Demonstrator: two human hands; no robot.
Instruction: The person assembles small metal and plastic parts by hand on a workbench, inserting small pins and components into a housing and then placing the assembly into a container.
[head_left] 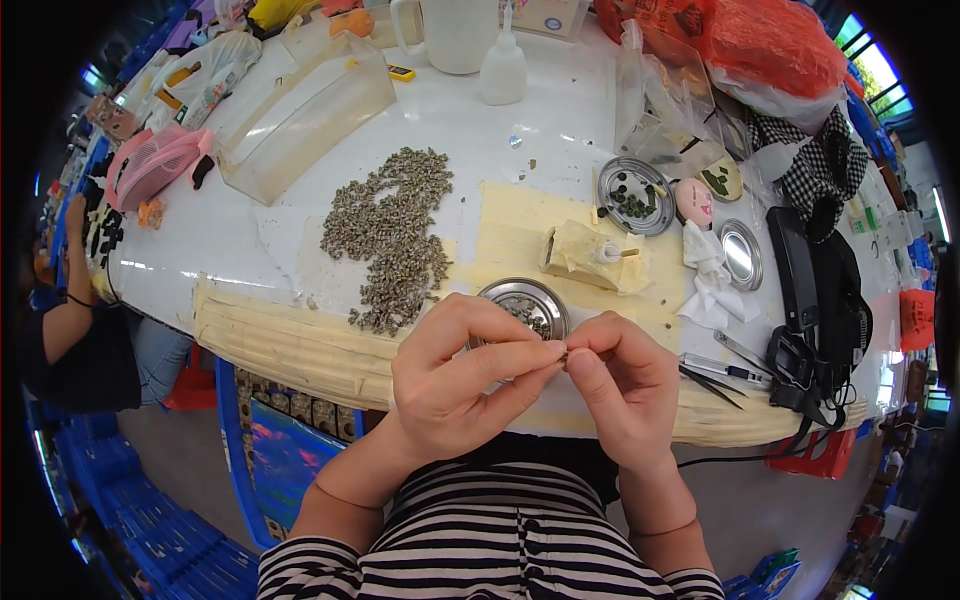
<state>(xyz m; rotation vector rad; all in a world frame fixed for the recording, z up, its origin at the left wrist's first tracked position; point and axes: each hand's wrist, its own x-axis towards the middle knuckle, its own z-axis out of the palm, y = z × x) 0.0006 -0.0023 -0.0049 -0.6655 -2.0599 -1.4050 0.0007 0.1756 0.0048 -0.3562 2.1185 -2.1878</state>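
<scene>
My left hand (465, 375) and my right hand (628, 392) meet at the table's near edge, fingertips pinched together. Between them is a tiny brownish piece, mostly hidden by the fingers and too small to name. Just beyond my hands sits a round steel dish (510, 288) with small metal parts in it; my left fingers cover its near side. To the left of the dish spreads a large loose heap of small grey metal parts (390, 240). A tape-wrapped block (580, 258) with a white nozzle-like piece on it stands beyond the dish.
At right lie a steel dish of dark green bits (636, 197), a round steel lid (741, 255), crumpled tissue (708, 285), tweezers (712, 388), a utility knife (725, 368) and a black strapped bag (830, 290). Farther back stand a squeeze bottle (503, 72) and clear trays (310, 125). Another person's arm (68, 300) is at left.
</scene>
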